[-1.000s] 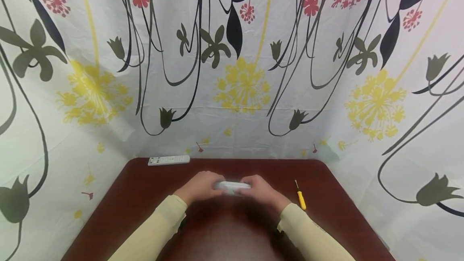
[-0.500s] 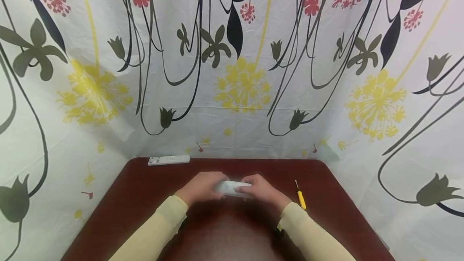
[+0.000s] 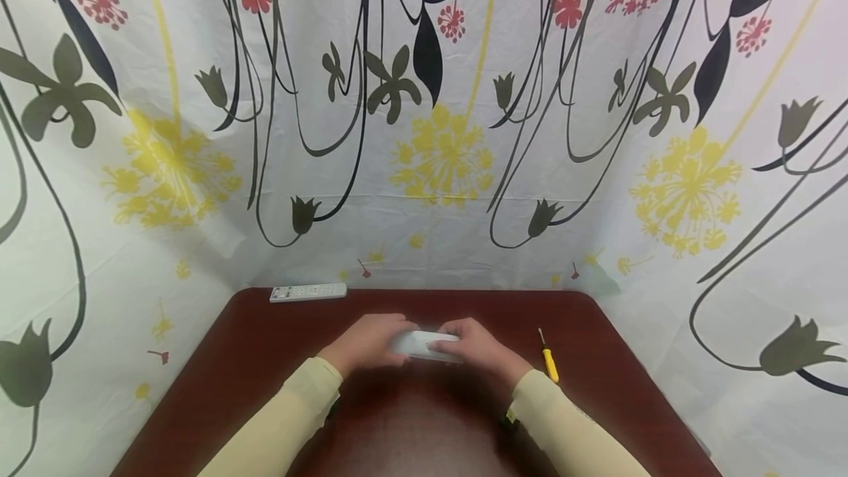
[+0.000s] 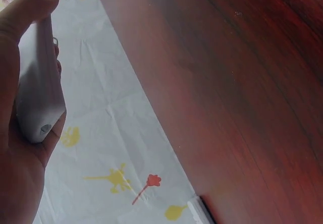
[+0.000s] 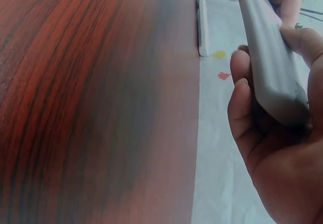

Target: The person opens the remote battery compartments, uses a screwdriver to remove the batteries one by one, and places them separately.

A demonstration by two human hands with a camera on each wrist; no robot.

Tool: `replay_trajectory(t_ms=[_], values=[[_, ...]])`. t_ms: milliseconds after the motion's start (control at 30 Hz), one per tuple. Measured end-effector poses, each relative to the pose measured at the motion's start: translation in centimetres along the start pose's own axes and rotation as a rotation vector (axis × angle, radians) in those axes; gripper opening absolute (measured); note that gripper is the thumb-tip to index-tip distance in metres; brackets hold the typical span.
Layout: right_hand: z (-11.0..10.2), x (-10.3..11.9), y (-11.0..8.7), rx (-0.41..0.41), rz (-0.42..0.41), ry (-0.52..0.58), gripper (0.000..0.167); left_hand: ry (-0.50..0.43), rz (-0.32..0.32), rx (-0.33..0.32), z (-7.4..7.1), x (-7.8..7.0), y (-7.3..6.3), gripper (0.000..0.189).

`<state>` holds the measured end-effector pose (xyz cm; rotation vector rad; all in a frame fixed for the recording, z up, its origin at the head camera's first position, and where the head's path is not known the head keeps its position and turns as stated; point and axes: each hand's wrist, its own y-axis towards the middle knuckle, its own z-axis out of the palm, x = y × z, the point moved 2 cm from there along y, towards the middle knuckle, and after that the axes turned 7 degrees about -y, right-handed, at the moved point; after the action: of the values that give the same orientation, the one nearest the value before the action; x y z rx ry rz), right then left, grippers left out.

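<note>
Both hands grip a white, elongated plastic case [image 3: 422,344] held up over the middle of the table, one hand at each end. My left hand [image 3: 371,343] has its thumb laid along the near face and its fingers behind. In the left wrist view the case [image 4: 41,82] tapers to an end with a small recessed screw, and a little metal loop shows at its side. My right hand [image 3: 478,346] curls around the other end; in the right wrist view the thumb presses a seam on the case [image 5: 270,62] and the fingers wrap underneath.
A white remote control [image 3: 308,293] lies at the back left edge of the dark red wooden table [image 3: 411,425]. A screwdriver [image 3: 549,359] with a yellow handle lies to the right. Flower-printed cloth [image 3: 437,241] hangs behind and at both sides.
The case has tilted in both hands so that more of its broad smooth face shows; the right thumb now lies on that face. Over the last half second almost nothing moves.
</note>
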<state>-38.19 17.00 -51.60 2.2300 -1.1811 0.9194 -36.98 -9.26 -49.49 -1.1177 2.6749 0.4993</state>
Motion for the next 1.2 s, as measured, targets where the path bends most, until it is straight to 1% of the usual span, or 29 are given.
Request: replay_trajectory(t_ms=[133,333,533,700,800,900,1067,1200], values=[[-0.1,0.2,0.0,-0.022,-0.031,-0.032,0.019,-0.026,-0.009,0.003,0.0,0.1,-0.1,0.052],[-0.1,0.5,0.0,-0.035,-0.041,-0.074,0.018,-0.049,-0.014,0.010,0.0,0.2,-0.3,0.051],[-0.2,1.2,-0.3,-0.045,-0.082,-0.165,0.025,-0.096,-0.031,0.028,0.1,0.5,-0.5,0.051],[-0.1,1.6,-0.7,-0.021,-0.071,-0.146,0.031,-0.163,-0.040,0.029,0.0,0.6,-0.7,0.050],[-0.1,1.7,-0.8,-0.017,-0.070,-0.141,0.034,-0.180,-0.035,0.028,-0.1,0.6,-0.7,0.050],[-0.1,1.8,-0.8,-0.017,-0.082,-0.167,0.037,-0.192,-0.030,0.031,-0.2,0.6,-0.8,0.050],[-0.2,2.3,-0.9,-0.034,-0.140,-0.270,0.040,-0.223,-0.019,0.029,-0.3,0.7,-0.7,0.047],[-0.1,2.8,-0.9,-0.065,-0.214,-0.385,0.041,-0.242,-0.004,0.022,-0.3,0.8,-0.6,0.046]])
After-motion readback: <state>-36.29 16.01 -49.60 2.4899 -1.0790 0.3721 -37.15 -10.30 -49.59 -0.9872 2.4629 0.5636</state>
